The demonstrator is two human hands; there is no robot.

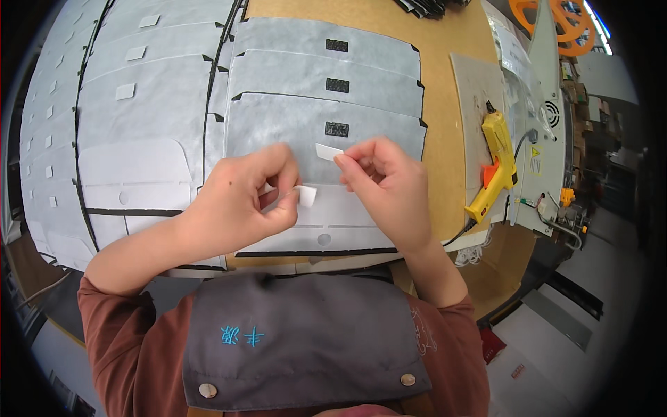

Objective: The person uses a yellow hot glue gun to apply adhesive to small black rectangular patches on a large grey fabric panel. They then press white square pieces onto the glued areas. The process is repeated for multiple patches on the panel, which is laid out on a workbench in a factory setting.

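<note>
My left hand (pixel 243 198) pinches a small white patch (pixel 306 195) between thumb and fingers. My right hand (pixel 382 184) pinches a thin white strip (pixel 328 151) by its right end, just above and to the right of the patch. Both hands hover over the nearest grey fabric sheet (pixel 278 125), which carries a small black rectangular patch (pixel 337 129). More grey sheets with black patches (pixel 338 85) lie overlapped behind it.
A stack of grey sheets with small white patches (pixel 132 104) fans out on the left. A yellow glue gun (pixel 497 167) rests on a board at the right, its cable trailing down. A white machine (pixel 549 118) stands beyond it. The wooden tabletop (pixel 445 76) shows between.
</note>
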